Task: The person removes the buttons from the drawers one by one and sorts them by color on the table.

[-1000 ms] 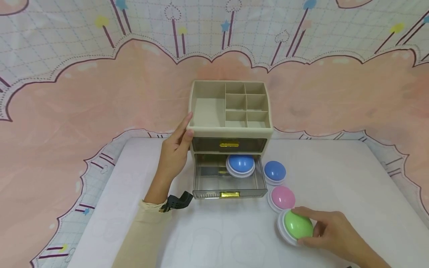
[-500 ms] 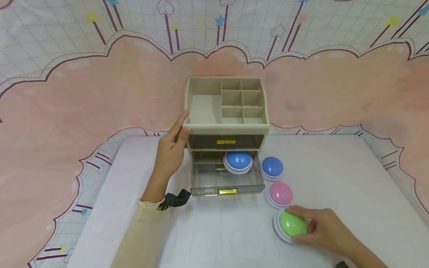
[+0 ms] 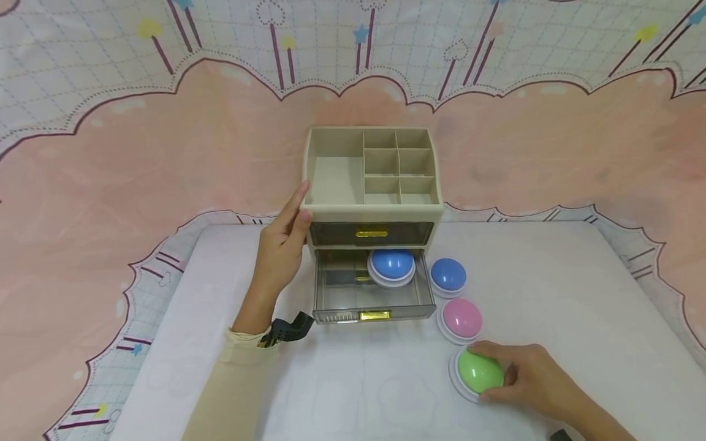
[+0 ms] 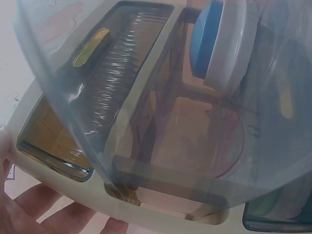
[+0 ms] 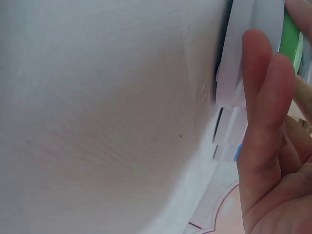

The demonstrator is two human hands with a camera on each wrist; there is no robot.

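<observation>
My left hand (image 3: 279, 245) rests along the left side of a cream desktop organizer (image 3: 375, 213), fingers straight and thumb at its front corner. Its lower clear drawer (image 3: 342, 299) is pulled out, with a blue-domed push button (image 3: 392, 264) at the right inside. My right hand (image 3: 532, 376) pinches a green-domed push button (image 3: 480, 370) by its edge, low over the white table. Just behind that one lies a pink-domed push button (image 3: 462, 318), and farther back, beside the drawer, another blue one (image 3: 448, 274). The left wrist view looks through the drawer's clear plastic at the blue button (image 4: 231, 48).
Above the open drawer, the organizer's dark upper drawer (image 3: 372, 234) is closed. Its top has a large compartment (image 3: 336, 179) and several small ones. A patterned cloth (image 3: 165, 153) hangs behind the white table (image 3: 551, 288).
The head view has shifted slightly. My right hand, still pinching the green button, has moved a little left and nearer me. My left hand stays against the organizer.
</observation>
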